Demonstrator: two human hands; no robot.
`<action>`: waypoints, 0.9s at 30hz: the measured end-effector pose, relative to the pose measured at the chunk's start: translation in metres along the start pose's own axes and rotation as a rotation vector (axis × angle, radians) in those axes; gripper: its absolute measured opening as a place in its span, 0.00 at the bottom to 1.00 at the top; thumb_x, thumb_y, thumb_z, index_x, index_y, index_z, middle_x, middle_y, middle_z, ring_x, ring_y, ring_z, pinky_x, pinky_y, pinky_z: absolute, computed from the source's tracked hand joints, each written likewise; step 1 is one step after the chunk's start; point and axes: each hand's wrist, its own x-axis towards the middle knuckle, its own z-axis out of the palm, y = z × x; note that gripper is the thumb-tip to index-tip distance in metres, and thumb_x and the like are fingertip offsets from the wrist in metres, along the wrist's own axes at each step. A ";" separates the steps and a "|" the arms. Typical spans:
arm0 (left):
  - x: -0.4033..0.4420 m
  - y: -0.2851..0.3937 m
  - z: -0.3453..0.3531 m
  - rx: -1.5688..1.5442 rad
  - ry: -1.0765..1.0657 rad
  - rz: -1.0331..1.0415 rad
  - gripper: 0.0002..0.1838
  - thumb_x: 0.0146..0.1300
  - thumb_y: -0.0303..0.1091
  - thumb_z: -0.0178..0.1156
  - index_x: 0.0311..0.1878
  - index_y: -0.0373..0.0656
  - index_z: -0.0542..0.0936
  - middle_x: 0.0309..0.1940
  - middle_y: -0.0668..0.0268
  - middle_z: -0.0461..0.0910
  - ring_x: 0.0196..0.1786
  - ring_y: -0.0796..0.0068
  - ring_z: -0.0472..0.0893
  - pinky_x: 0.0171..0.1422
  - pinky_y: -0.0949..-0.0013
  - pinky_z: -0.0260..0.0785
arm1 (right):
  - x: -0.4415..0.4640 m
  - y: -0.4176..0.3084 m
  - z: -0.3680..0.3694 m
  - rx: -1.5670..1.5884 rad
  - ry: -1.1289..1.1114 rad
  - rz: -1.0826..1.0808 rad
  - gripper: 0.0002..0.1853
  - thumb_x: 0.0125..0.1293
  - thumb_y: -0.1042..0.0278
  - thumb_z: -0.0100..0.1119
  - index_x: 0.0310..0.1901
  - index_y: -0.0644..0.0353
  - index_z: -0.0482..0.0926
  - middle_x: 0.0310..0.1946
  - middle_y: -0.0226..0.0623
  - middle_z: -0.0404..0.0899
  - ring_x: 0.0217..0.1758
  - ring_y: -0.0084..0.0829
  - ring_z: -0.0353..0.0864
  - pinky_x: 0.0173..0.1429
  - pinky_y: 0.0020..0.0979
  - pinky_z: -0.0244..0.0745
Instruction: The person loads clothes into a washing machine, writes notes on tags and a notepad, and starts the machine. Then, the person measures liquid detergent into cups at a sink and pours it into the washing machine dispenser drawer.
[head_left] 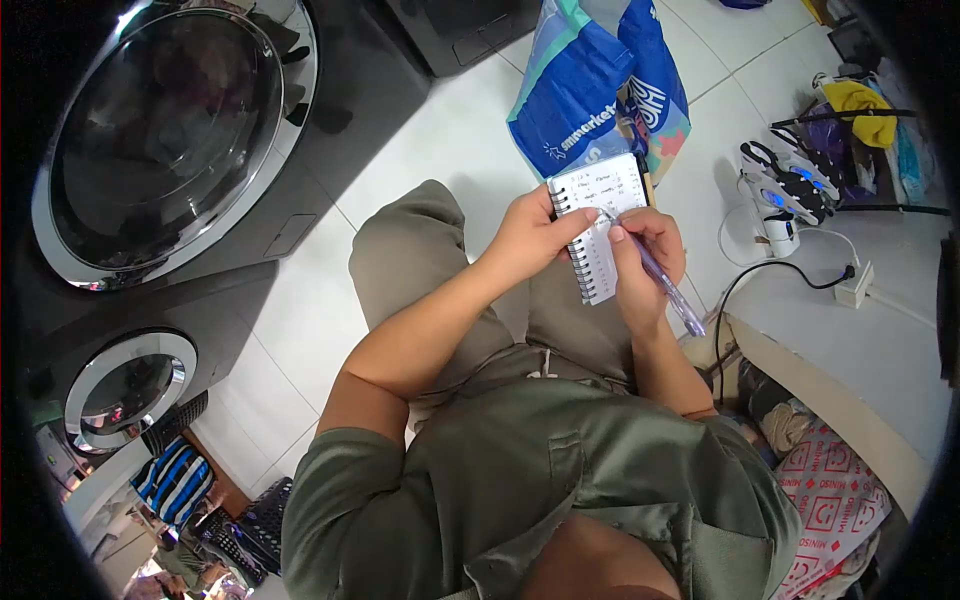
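A small spiral notebook with handwriting on its page is held up over my lap. My left hand grips it by the wire-bound edge, the thumb lying across the page. In my right hand is a pen with a purplish, see-through barrel. Its tip end points at the page near my left thumb, and the back end sticks out below my right fingers. The right hand also rests against the notebook's other edge.
Dark front-loading washers line the left side. Ahead on the tiled floor stands a blue shopping bag. To the right, a shelf top carries a white device with blue lights and a power strip. A red-and-white patterned bag sits below.
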 end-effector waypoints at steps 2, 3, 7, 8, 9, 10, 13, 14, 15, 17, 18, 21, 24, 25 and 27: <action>0.000 -0.001 0.000 0.002 0.003 0.021 0.12 0.60 0.35 0.57 0.44 0.40 0.74 0.31 0.70 0.78 0.27 0.86 0.75 0.25 0.82 0.66 | 0.000 -0.001 0.000 -0.011 -0.004 -0.003 0.06 0.57 0.80 0.55 0.35 0.63 0.69 0.31 0.31 0.71 0.30 0.16 0.68 0.34 0.18 0.64; 0.000 0.000 0.000 0.005 -0.001 0.020 0.12 0.60 0.35 0.57 0.44 0.40 0.74 0.31 0.70 0.78 0.27 0.86 0.75 0.25 0.82 0.66 | 0.000 -0.003 0.000 -0.011 -0.014 0.009 0.06 0.57 0.80 0.55 0.35 0.63 0.69 0.31 0.31 0.71 0.29 0.16 0.68 0.33 0.18 0.64; -0.001 -0.001 0.000 -0.015 0.003 -0.011 0.11 0.60 0.34 0.57 0.44 0.39 0.74 0.31 0.70 0.78 0.26 0.86 0.75 0.25 0.82 0.66 | -0.002 -0.002 -0.001 -0.006 -0.022 0.009 0.06 0.57 0.80 0.55 0.35 0.63 0.69 0.30 0.31 0.71 0.28 0.15 0.67 0.31 0.18 0.64; 0.000 -0.002 0.001 -0.022 0.003 0.003 0.11 0.60 0.33 0.57 0.43 0.39 0.74 0.31 0.69 0.78 0.26 0.86 0.75 0.25 0.82 0.66 | -0.002 -0.001 -0.002 -0.005 -0.018 0.008 0.06 0.57 0.80 0.55 0.35 0.63 0.69 0.30 0.31 0.71 0.28 0.15 0.67 0.31 0.18 0.64; 0.000 -0.001 0.001 -0.020 0.000 0.002 0.11 0.60 0.33 0.57 0.43 0.39 0.74 0.31 0.69 0.78 0.26 0.86 0.75 0.25 0.82 0.66 | -0.001 -0.001 -0.003 -0.001 -0.030 0.002 0.06 0.57 0.80 0.55 0.35 0.64 0.69 0.30 0.31 0.71 0.28 0.15 0.67 0.30 0.18 0.64; -0.001 0.001 0.001 -0.023 -0.001 0.003 0.11 0.60 0.33 0.57 0.43 0.39 0.74 0.31 0.69 0.78 0.26 0.85 0.75 0.25 0.81 0.66 | -0.001 0.000 -0.004 0.003 -0.043 -0.005 0.06 0.57 0.81 0.55 0.35 0.64 0.69 0.29 0.31 0.71 0.28 0.14 0.67 0.30 0.18 0.64; -0.001 0.002 0.003 -0.032 -0.001 0.000 0.11 0.60 0.33 0.57 0.43 0.38 0.74 0.31 0.69 0.78 0.26 0.85 0.75 0.25 0.81 0.66 | -0.001 -0.001 -0.004 0.021 -0.049 0.005 0.06 0.57 0.81 0.55 0.35 0.64 0.69 0.29 0.31 0.71 0.28 0.15 0.68 0.30 0.18 0.64; -0.001 0.001 0.003 -0.037 0.001 -0.003 0.11 0.60 0.33 0.57 0.43 0.38 0.74 0.30 0.69 0.78 0.26 0.85 0.75 0.24 0.81 0.66 | -0.001 -0.001 -0.005 0.021 -0.048 0.006 0.06 0.57 0.81 0.55 0.35 0.64 0.69 0.29 0.31 0.71 0.28 0.15 0.68 0.30 0.18 0.64; 0.000 0.001 0.002 -0.038 0.001 -0.006 0.11 0.60 0.33 0.57 0.43 0.38 0.74 0.30 0.69 0.78 0.26 0.85 0.75 0.24 0.81 0.66 | -0.002 -0.001 -0.005 0.017 -0.044 0.006 0.06 0.57 0.81 0.55 0.35 0.64 0.69 0.29 0.31 0.72 0.28 0.15 0.68 0.31 0.18 0.64; 0.000 0.001 0.001 -0.021 -0.013 -0.015 0.11 0.59 0.33 0.57 0.42 0.38 0.74 0.31 0.69 0.79 0.25 0.85 0.75 0.24 0.81 0.66 | -0.002 -0.002 -0.004 0.013 -0.041 0.010 0.06 0.57 0.81 0.54 0.35 0.64 0.69 0.29 0.31 0.72 0.29 0.15 0.69 0.32 0.18 0.65; 0.000 0.001 0.001 -0.024 -0.012 -0.018 0.11 0.59 0.33 0.57 0.42 0.38 0.74 0.31 0.69 0.79 0.25 0.85 0.75 0.24 0.81 0.66 | -0.002 -0.003 -0.002 0.039 -0.010 0.022 0.07 0.57 0.81 0.55 0.36 0.64 0.69 0.30 0.32 0.72 0.29 0.16 0.69 0.33 0.18 0.65; 0.002 0.002 0.001 -0.018 0.002 0.005 0.11 0.59 0.32 0.57 0.43 0.37 0.75 0.31 0.68 0.79 0.26 0.85 0.75 0.24 0.81 0.66 | 0.002 0.003 -0.002 0.060 0.016 -0.020 0.08 0.57 0.82 0.55 0.36 0.64 0.68 0.31 0.33 0.73 0.30 0.17 0.70 0.34 0.18 0.66; 0.003 0.003 0.000 -0.025 -0.031 -0.050 0.11 0.59 0.32 0.57 0.43 0.37 0.75 0.31 0.68 0.79 0.26 0.85 0.75 0.23 0.80 0.65 | 0.002 -0.005 -0.002 0.035 0.038 -0.069 0.08 0.56 0.82 0.56 0.36 0.63 0.68 0.30 0.34 0.73 0.30 0.18 0.71 0.34 0.19 0.66; 0.004 0.003 0.000 -0.045 -0.030 -0.032 0.11 0.59 0.32 0.57 0.43 0.37 0.75 0.31 0.68 0.79 0.26 0.85 0.75 0.23 0.80 0.65 | 0.003 -0.009 -0.002 0.029 0.063 -0.083 0.08 0.55 0.82 0.56 0.35 0.63 0.68 0.29 0.35 0.74 0.29 0.19 0.71 0.34 0.20 0.67; 0.002 0.002 0.003 -0.025 -0.001 -0.002 0.11 0.60 0.32 0.57 0.43 0.37 0.75 0.30 0.68 0.79 0.25 0.85 0.75 0.23 0.80 0.65 | 0.000 -0.009 -0.008 -0.048 0.029 -0.085 0.08 0.53 0.82 0.57 0.33 0.63 0.69 0.28 0.35 0.74 0.28 0.19 0.71 0.32 0.21 0.67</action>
